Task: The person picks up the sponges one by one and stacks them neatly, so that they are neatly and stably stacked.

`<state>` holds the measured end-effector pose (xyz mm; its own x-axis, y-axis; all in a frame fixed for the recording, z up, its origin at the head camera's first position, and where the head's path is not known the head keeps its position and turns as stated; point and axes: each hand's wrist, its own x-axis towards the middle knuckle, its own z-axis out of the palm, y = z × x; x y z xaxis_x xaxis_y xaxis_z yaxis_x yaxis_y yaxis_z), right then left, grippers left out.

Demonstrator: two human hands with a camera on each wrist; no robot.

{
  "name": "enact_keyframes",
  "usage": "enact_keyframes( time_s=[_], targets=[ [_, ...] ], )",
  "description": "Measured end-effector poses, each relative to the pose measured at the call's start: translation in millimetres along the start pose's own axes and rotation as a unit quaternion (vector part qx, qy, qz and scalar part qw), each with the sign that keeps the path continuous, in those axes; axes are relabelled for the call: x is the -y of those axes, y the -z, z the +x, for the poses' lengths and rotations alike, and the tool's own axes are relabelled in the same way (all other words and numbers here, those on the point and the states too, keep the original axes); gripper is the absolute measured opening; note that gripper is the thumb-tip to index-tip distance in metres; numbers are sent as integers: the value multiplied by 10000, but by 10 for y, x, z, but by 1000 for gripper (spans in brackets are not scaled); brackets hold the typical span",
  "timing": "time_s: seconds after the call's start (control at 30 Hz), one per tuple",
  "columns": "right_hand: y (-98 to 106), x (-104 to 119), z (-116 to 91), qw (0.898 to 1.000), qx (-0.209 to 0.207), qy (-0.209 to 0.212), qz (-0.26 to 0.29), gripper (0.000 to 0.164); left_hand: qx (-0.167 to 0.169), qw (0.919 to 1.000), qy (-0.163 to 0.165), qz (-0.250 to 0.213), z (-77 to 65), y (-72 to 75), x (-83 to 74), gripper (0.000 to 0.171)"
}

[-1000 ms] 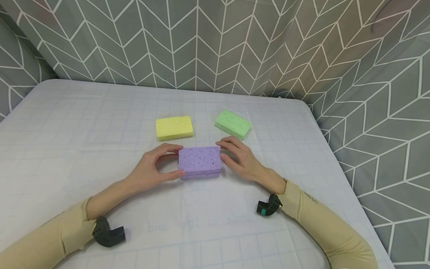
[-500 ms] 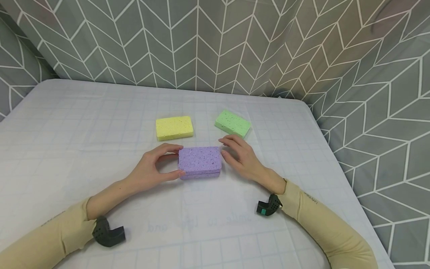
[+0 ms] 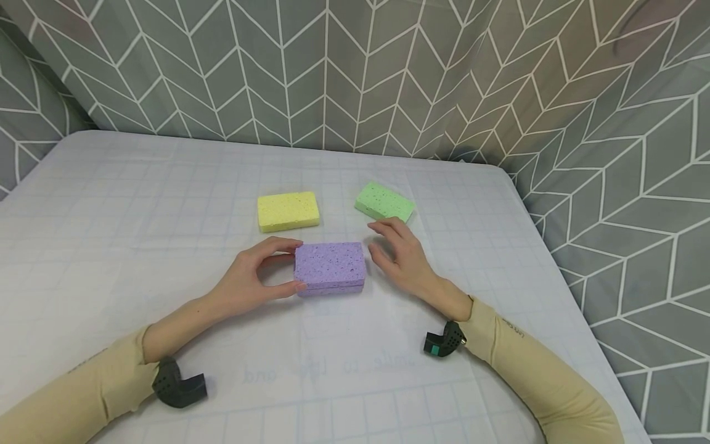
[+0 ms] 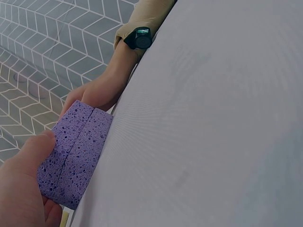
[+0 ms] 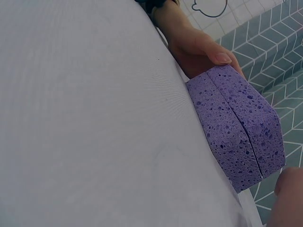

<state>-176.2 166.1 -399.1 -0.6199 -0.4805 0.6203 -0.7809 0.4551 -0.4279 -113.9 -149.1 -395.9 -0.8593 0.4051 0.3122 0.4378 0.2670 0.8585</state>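
Observation:
Two purple sponges, one stacked squarely on the other, lie at the middle of the table; the upper sponge (image 3: 330, 262) covers most of the lower sponge (image 3: 335, 290) in the head view. A seam between them shows in both wrist views. My left hand (image 3: 246, 277) holds the stack's left end, thumb on the near side at the upper sponge (image 4: 68, 127) and fingers on the far side. Just off the right end, my right hand (image 3: 405, 262) is relaxed and bent, holding nothing. Its fingertips reach the near edge of a green sponge (image 3: 384, 200) in the head view.
A yellow sponge (image 3: 288, 211) lies behind the purple stack, to the left of the green one. White cloth with faint grid lines covers the table (image 3: 138, 197). Grey patterned curtains (image 3: 310, 74) hang along the back and right side.
My right hand has come away from the stack's right end, moving slightly right and back towards the green sponge. The left hand and the sponges have stayed in place.

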Motion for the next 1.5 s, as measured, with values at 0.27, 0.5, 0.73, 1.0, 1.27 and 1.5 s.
enact_keyframes(
  time_s=[0.27,0.5,0.73,1.0,1.27,1.5],
  targets=[
    [0,-25,5,9987,-345,-280,-244,33,2,10000,54,21,-5,6,-5,66],
    [5,-18,12,9935,-690,-803,-426,36,8,10000,51,-11,-7,10,2,66],
    [15,11,26,9892,-726,-1177,-488,39,-13,10000,26,-49,-8,11,12,66],
    [23,30,33,9844,-598,-1587,-473,43,-55,10000,2,50,-14,13,18,67],
    [37,26,49,9843,-533,-1602,-504,43,-43,10000,38,55,-20,14,25,66],
    [71,-35,53,9842,-545,-1546,-664,43,13,10000,10,53,-6,17,18,65]
  ],
)
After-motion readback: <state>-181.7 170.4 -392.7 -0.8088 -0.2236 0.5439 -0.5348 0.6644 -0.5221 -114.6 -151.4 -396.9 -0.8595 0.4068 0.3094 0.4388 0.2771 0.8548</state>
